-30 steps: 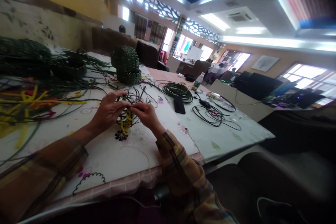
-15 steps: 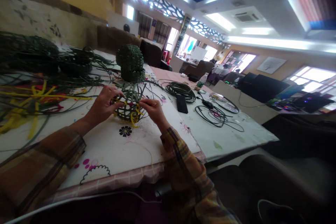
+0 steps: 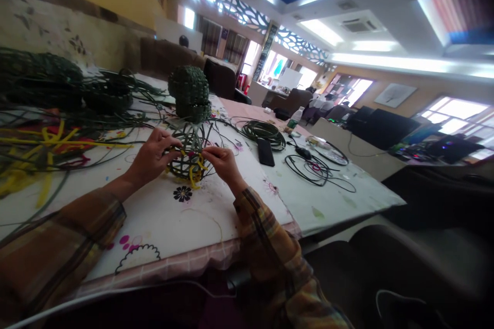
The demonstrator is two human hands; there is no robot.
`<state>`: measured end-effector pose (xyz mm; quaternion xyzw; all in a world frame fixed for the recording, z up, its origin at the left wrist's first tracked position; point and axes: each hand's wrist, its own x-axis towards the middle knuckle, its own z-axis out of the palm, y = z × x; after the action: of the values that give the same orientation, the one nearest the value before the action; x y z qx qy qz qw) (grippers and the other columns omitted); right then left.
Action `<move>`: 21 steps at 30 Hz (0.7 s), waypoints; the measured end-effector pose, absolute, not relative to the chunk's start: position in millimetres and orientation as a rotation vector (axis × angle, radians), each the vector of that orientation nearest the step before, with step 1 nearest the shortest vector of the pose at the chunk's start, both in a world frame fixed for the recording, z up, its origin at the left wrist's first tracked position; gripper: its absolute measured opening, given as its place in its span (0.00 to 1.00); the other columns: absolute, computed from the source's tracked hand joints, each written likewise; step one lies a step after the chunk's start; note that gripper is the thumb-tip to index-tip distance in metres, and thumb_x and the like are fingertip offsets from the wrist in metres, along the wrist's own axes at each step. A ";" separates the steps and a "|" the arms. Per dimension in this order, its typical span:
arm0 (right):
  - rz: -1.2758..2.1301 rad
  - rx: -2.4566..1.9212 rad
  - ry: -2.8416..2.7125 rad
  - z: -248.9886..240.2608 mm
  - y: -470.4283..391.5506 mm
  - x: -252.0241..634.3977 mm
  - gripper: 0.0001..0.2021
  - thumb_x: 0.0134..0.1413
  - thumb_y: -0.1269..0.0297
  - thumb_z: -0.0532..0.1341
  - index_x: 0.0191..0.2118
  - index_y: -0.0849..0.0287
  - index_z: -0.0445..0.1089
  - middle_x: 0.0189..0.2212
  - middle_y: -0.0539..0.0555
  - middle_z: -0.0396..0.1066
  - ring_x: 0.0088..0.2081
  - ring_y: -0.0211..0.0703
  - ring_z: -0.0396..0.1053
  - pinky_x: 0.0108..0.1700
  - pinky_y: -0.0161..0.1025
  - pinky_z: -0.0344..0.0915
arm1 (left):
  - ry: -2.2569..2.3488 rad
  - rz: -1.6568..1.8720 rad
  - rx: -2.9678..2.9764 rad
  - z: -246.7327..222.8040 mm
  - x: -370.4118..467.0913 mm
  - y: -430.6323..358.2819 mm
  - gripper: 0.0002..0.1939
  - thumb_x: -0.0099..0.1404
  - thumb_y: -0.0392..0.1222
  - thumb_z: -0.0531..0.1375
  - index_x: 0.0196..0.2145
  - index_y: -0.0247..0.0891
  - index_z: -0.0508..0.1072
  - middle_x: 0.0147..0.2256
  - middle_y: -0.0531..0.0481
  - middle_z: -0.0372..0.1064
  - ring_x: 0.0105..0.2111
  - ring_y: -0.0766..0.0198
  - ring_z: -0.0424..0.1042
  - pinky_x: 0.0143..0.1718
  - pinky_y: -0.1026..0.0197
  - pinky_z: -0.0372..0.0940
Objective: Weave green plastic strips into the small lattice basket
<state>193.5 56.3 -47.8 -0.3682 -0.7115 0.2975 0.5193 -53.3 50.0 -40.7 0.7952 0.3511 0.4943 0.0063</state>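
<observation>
Between my two hands on the table stands a small, open-weave basket [image 3: 187,167] of dark green strips, with yellow strips laced through it and loose green ends sticking up. My left hand [image 3: 156,151] grips its left side, thumb and fingers closed at the rim. At the right side, my right hand [image 3: 222,159] pinches a strip near the rim between thumb and forefinger. Short yellow ends [image 3: 195,180] hang at the front. Right behind it sits a finished-looking, densely woven dark green piece [image 3: 189,93].
Yellow strips [image 3: 57,141] and dark green woven pieces [image 3: 108,95] lie at the left. To the right are a coil of green strip [image 3: 262,131], a black phone [image 3: 266,152], a bottle [image 3: 295,117] and a looped black cable [image 3: 309,169]. A white cable [image 3: 135,288] crosses below the table edge.
The view has shifted slightly. My right hand has moved a little and turned at the basket's rim; my left hand keeps its grip on the other side.
</observation>
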 end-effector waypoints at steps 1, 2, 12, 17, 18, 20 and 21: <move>0.711 -0.887 -1.704 -48.3 55.6 193.3 0.10 0.57 0.56 0.69 0.36 0.57 0.84 0.31 0.51 0.82 0.35 0.42 0.77 0.42 0.38 0.71 | 1.105 1.538 2.488 -41.2 -52.6 50.1 0.08 0.71 0.46 0.61 0.44 0.42 0.77 0.43 0.46 0.63 0.44 0.52 0.68 0.47 0.51 0.69; 0.705 -0.893 -1.701 -48.9 55.0 193.1 0.10 0.58 0.56 0.69 0.36 0.56 0.84 0.31 0.51 0.82 0.35 0.42 0.77 0.42 0.38 0.71 | 1.114 1.529 2.487 -41.5 -52.0 50.0 0.08 0.71 0.45 0.61 0.44 0.42 0.77 0.43 0.46 0.63 0.44 0.53 0.68 0.46 0.52 0.69; 0.712 -0.906 -1.702 -50.7 52.1 195.4 0.10 0.57 0.56 0.69 0.35 0.56 0.84 0.31 0.51 0.82 0.34 0.41 0.77 0.41 0.37 0.70 | 1.111 1.563 2.450 -40.0 -50.2 46.0 0.13 0.70 0.54 0.63 0.43 0.43 0.80 0.45 0.45 0.66 0.45 0.52 0.69 0.48 0.51 0.70; 0.712 -0.930 -1.671 -52.2 51.6 193.5 0.09 0.56 0.56 0.70 0.34 0.55 0.84 0.30 0.50 0.82 0.35 0.41 0.77 0.41 0.36 0.71 | 1.151 1.553 2.443 -41.5 -45.6 46.4 0.12 0.70 0.52 0.62 0.39 0.42 0.79 0.43 0.46 0.65 0.41 0.55 0.69 0.44 0.53 0.70; 0.710 -0.933 -1.670 -52.4 51.6 193.6 0.09 0.56 0.56 0.70 0.34 0.56 0.84 0.31 0.50 0.82 0.35 0.41 0.77 0.41 0.36 0.71 | 1.145 1.561 2.449 -41.7 -45.5 45.9 0.13 0.71 0.52 0.61 0.39 0.42 0.79 0.43 0.46 0.64 0.42 0.54 0.69 0.45 0.53 0.70; 0.701 -0.935 -1.677 -52.5 51.1 194.2 0.10 0.57 0.55 0.69 0.35 0.56 0.84 0.31 0.51 0.82 0.35 0.42 0.77 0.42 0.37 0.71 | 1.130 1.574 2.462 -41.9 -46.0 44.3 0.14 0.72 0.54 0.61 0.41 0.42 0.79 0.44 0.44 0.65 0.43 0.53 0.69 0.47 0.51 0.71; 0.698 -0.934 -1.680 -52.3 50.7 194.8 0.10 0.57 0.55 0.69 0.35 0.56 0.84 0.31 0.51 0.82 0.36 0.42 0.77 0.42 0.37 0.71 | 1.123 1.577 2.466 -41.9 -46.6 43.3 0.15 0.72 0.55 0.60 0.42 0.42 0.80 0.45 0.44 0.65 0.44 0.52 0.70 0.48 0.50 0.71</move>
<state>194.8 50.7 -52.3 -0.3899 -0.7011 0.2914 0.5211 -46.6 43.3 -41.9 0.7865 0.3582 0.5031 0.0032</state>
